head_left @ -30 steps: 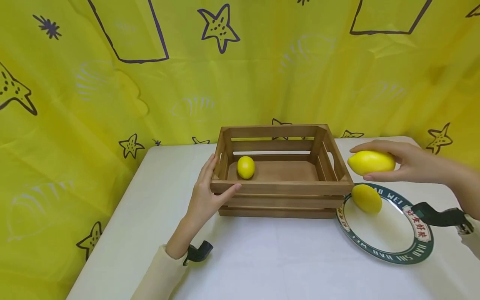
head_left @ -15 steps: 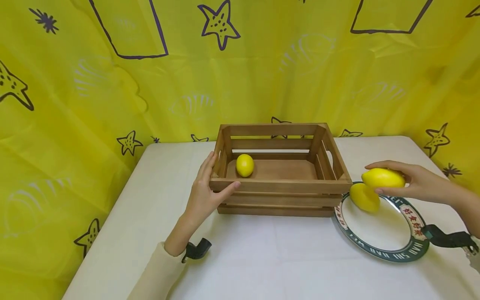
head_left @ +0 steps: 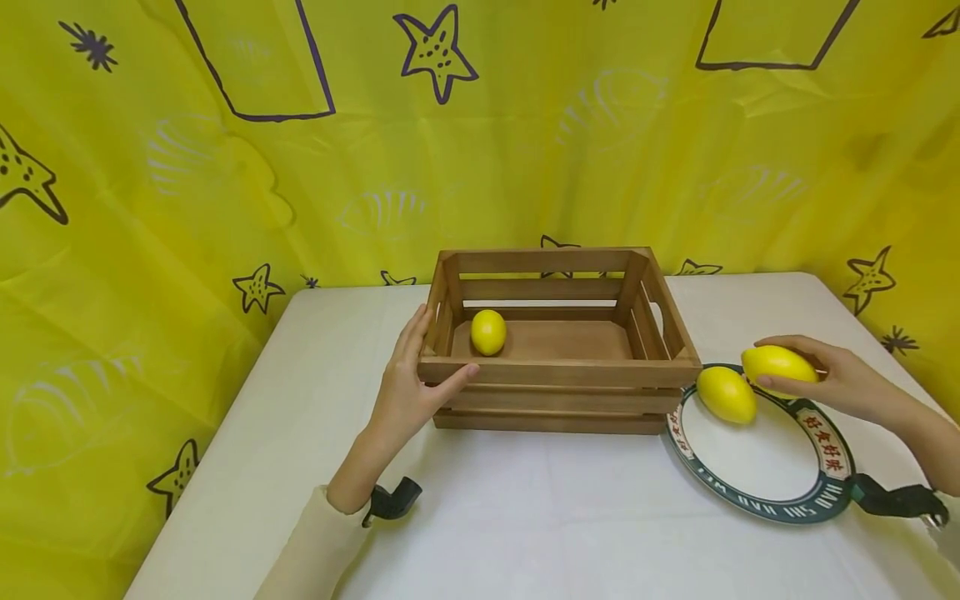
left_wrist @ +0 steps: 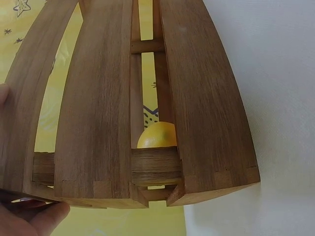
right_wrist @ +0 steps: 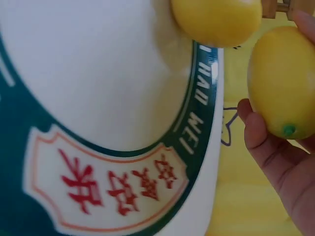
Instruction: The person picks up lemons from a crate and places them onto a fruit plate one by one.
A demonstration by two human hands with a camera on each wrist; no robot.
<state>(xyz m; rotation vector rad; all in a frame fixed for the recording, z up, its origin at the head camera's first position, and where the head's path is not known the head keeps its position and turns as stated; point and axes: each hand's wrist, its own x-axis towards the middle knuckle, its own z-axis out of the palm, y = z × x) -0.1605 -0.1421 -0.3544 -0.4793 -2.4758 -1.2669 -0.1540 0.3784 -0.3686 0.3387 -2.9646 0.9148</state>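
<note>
My left hand (head_left: 408, 387) grips the near left corner of a wooden crate (head_left: 562, 375), thumb over the front rail and fingers along the left end. Inside the crate, toward its left, lies one lemon (head_left: 489, 332); the left wrist view shows part of this lemon (left_wrist: 158, 135) between the slats. At the right, my right hand (head_left: 855, 379) holds a second lemon (head_left: 776, 368) between thumb and fingers, over the far rim of a green-edged plate (head_left: 798, 510). A third lemon (head_left: 726, 395) rests on the plate beside it; whether the two lemons touch I cannot tell.
A white-covered table (head_left: 562, 517) carries the crate and the plate. The plate sits close against the crate's near right corner. Behind the table hangs a yellow curtain (head_left: 495, 167) with starfish drawings.
My right hand has moved the held lemon right and down, from beside the crate's right end to the plate's far rim. The left hand keeps its grip on the crate.
</note>
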